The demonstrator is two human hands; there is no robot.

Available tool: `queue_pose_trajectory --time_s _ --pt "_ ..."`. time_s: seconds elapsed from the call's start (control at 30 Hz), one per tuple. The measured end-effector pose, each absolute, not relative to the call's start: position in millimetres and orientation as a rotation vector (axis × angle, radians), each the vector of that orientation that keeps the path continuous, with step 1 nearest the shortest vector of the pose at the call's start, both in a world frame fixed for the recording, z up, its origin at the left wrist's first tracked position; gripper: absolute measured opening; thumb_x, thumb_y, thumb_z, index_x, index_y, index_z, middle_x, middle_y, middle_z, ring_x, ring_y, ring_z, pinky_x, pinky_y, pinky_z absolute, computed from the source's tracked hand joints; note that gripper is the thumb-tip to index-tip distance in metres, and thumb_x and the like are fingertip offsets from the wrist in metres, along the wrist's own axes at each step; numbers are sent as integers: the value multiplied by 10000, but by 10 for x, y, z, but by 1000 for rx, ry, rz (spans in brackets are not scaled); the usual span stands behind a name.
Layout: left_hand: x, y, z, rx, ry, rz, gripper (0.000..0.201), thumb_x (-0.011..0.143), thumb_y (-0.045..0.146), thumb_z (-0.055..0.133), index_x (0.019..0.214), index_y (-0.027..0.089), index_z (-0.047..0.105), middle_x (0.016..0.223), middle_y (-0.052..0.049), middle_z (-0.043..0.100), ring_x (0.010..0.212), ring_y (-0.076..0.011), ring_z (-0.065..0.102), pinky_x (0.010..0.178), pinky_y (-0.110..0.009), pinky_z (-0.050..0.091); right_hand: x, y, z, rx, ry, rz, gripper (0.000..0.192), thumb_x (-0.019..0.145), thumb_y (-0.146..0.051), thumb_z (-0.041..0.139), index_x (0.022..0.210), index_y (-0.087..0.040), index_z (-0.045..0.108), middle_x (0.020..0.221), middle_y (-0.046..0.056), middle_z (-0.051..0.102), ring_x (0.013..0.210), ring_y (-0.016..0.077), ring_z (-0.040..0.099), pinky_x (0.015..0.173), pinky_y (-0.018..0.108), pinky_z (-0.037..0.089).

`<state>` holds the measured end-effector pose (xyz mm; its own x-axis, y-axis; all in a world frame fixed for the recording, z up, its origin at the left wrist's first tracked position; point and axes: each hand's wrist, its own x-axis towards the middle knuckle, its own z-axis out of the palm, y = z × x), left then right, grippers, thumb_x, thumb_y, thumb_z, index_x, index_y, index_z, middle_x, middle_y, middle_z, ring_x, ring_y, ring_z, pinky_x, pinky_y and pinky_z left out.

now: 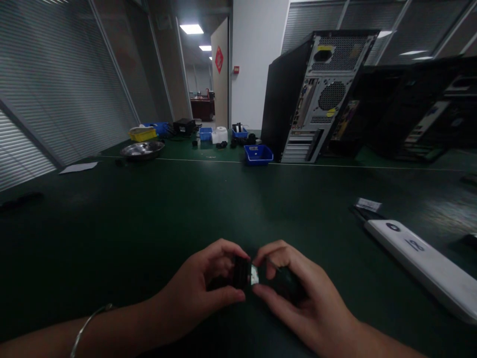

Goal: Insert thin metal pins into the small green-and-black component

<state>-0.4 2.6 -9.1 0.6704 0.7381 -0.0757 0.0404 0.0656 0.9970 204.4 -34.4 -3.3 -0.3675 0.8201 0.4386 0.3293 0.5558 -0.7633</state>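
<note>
Close in front of me, just above the green table, my left hand (pixel 208 281) pinches a small black block-shaped part (pixel 241 272) between thumb and fingers. Facing it, my right hand (pixel 298 288) grips a small flat piece with a white face (pixel 254 274) by thumb and fingertips. The two pieces are side by side at the fingertips; whether they touch I cannot tell. Both are too dark and small to name more exactly.
A white device marked with a number (pixel 421 263) lies at the right. Behind stand a computer tower (pixel 286 99), a blue tray (pixel 258 155), a metal bowl (pixel 142 150) and a yellow basket (pixel 143 134). White paper (pixel 79 167) lies at the left on the green table (pixel 149 209).
</note>
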Motion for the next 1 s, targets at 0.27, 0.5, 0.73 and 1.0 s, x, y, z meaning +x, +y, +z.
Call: queue_pose_trajectory --time_s 0.27,0.5,0.73,1.0 --pt "47 -68 -91 1514 685 600 372 715 110 718 1034 195 546 905 -2 680 833 -144 635 760 -271 485 1982 -391 -41 -889 -1982 764 180 826 -91 571 893 -226 474 893 27 596 802 140 591 687 234 481" --pt "50 -72 -55 1545 763 613 361 703 138 730 1024 199 576 869 0 684 794 -140 635 734 -262 496 1977 -420 -22 -936 -1980 742 166 820 -91 562 873 -224 478 844 18 587 754 136 583 647 230 469" --pt "62 -96 -54 1550 780 645 359 697 114 729 1020 205 601 879 -1 700 797 -137 641 735 -254 494 1971 -431 -50 -929 -1966 746 139 835 -99 563 845 -217 490 842 25 591 765 144 588 658 242 480" --pt "85 -137 -39 1362 756 654 275 790 231 661 1055 192 598 939 -42 693 872 -170 647 795 -299 491 1983 -408 -47 -913 -1984 705 113 858 -123 574 862 -214 508 871 23 617 815 141 614 701 228 490"
